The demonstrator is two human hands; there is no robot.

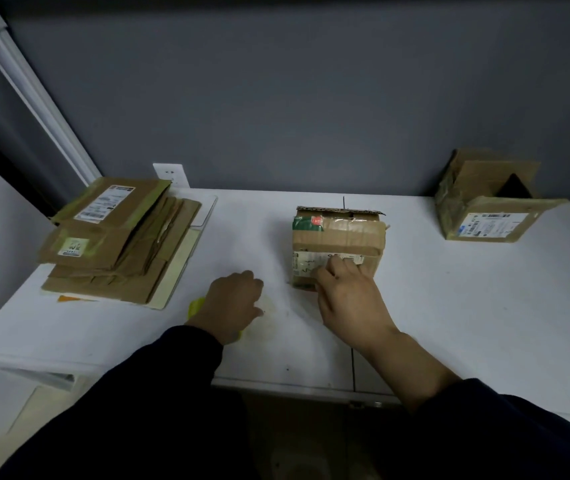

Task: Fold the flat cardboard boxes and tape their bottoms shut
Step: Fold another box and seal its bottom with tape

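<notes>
Standing upright near the middle of the white worktop (449, 306) is the folded cardboard box (337, 237), worn and wrapped in clear tape, with a green patch and a small red sticker at its upper left corner. Its top edge shows torn, ragged corrugation. We have our right hand (349, 299) against the near face of this box, fingers bent and their tips on the white label (307, 263) stuck there, thumb at the lower left of that face. We cannot tell whether the fingers pinch anything or only press on the cardboard.

Our left hand (233, 303) lies on the worktop just to the left of the box, apart from it. Its fingers curl down around a yellow-green thing (196, 306) that peeks out beside the wrist and under the palm; what it is we cannot make out.

Further left, a stack of flat boxes (117, 244) lies near the worktop's left end, the upper ones bearing shipping labels and greenish tape. A white wall socket (169, 174) sits just behind the stack on the grey wall (276, 98).

Well apart on the right, against the wall, a second made-up box (488, 206) stands with its top flaps open and a printed label on its near side. Both our arms wear dark sleeves (158, 393).
</notes>
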